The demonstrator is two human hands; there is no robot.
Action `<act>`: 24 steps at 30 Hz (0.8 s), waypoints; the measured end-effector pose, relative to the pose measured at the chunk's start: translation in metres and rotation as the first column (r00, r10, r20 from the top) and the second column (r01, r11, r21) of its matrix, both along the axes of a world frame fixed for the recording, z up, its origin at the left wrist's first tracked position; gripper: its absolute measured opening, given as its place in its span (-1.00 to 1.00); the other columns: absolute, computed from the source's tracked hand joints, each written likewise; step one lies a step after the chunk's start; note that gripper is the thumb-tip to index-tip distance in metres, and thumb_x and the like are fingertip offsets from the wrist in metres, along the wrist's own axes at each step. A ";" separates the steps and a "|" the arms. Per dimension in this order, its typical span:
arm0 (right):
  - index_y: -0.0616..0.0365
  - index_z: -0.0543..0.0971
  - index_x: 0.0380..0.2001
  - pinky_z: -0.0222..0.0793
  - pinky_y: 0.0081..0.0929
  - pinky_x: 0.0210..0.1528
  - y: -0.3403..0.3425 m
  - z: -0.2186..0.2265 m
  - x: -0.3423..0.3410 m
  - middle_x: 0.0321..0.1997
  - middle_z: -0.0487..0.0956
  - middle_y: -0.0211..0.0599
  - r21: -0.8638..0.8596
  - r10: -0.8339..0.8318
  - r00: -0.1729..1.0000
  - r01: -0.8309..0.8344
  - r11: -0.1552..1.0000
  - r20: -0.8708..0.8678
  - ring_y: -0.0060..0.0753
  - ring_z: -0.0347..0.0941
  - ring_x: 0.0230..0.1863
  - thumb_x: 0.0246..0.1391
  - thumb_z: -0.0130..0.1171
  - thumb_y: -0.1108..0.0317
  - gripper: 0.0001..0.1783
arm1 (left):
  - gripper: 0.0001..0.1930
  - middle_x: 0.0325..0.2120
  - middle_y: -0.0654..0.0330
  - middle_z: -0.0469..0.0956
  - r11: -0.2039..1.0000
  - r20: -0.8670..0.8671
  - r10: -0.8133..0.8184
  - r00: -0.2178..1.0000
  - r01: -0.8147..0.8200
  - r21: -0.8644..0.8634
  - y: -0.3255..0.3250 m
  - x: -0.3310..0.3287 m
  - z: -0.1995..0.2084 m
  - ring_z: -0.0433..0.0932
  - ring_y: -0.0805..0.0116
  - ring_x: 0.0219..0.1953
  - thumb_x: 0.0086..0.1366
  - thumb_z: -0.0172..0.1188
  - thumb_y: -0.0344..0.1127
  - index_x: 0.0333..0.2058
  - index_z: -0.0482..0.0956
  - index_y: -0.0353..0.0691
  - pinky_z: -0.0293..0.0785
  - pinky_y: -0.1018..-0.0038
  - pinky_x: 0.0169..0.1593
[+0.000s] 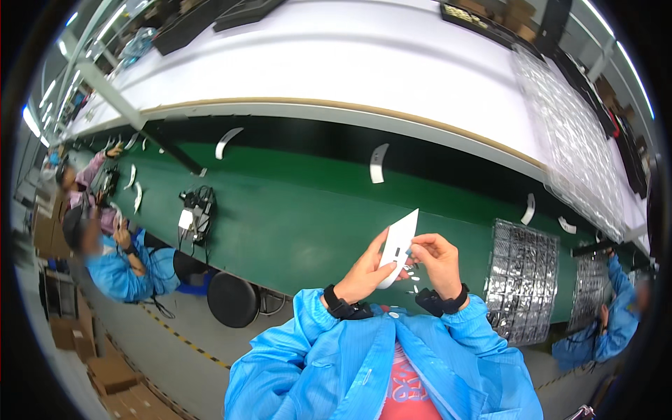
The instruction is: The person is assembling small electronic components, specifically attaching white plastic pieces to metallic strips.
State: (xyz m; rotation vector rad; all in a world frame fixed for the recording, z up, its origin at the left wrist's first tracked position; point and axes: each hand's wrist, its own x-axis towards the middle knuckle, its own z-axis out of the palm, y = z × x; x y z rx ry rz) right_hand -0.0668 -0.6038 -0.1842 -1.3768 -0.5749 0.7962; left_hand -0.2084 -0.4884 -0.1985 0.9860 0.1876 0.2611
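Note:
A white, slightly curved plastic panel [404,232] with small dark slots is tilted up in front of me, its pointed end away from my body. My left hand [360,277] is closed around its near left side, the thumb lying on its face. At the panel's right edge, my right hand [441,266] has thumb and forefinger pinched together beside a dark slot. Whatever is between those fingertips is too small to make out. Several small white pieces [414,278] show under and beside my right hand, over the green bench.
More white curved panels [378,164] lie spaced along the green bench [280,210]. Clear compartment trays [521,280] stand to my right, a black device [199,210] to my left. A white shelf [315,70] spans above. Co-workers sit on both sides; a black stool [233,299] stands at left.

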 end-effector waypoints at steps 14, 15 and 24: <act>0.23 0.60 -0.35 0.37 -0.65 -0.42 -0.004 0.004 0.002 -0.45 0.59 -0.40 -0.069 -0.064 0.969 0.083 0.994 0.239 -0.66 0.46 -0.44 0.00 0.24 0.51 -0.90 | -0.22 0.10 0.03 0.32 0.994 -0.107 -0.093 0.990 0.099 0.050 0.000 0.023 0.000 0.46 0.30 0.02 0.24 -0.13 -0.63 0.36 -0.26 -0.11 0.46 0.37 0.06; 0.21 0.61 -0.37 0.34 -0.64 -0.44 -0.004 0.005 0.001 -0.46 0.58 -0.40 -0.089 -0.052 0.944 0.085 0.992 0.325 -0.64 0.44 -0.46 -0.03 0.26 0.51 -0.90 | -0.23 0.11 0.06 0.30 0.996 -0.102 -0.077 0.992 0.082 0.047 0.000 0.023 0.001 0.47 0.35 -0.02 0.25 -0.14 -0.62 0.36 -0.26 -0.11 0.46 0.44 0.03; 0.19 0.60 -0.43 0.38 -0.47 -0.41 -0.002 0.011 0.000 -0.45 0.54 -0.33 -0.032 -0.057 0.774 0.100 0.995 0.631 -0.36 0.44 -0.40 -0.13 0.30 0.50 -0.88 | -0.25 0.18 0.08 0.20 0.996 -0.123 -0.080 0.989 0.084 0.031 -0.007 0.022 0.002 0.33 0.32 0.14 0.25 -0.16 -0.62 0.36 -0.25 -0.10 0.45 0.33 0.11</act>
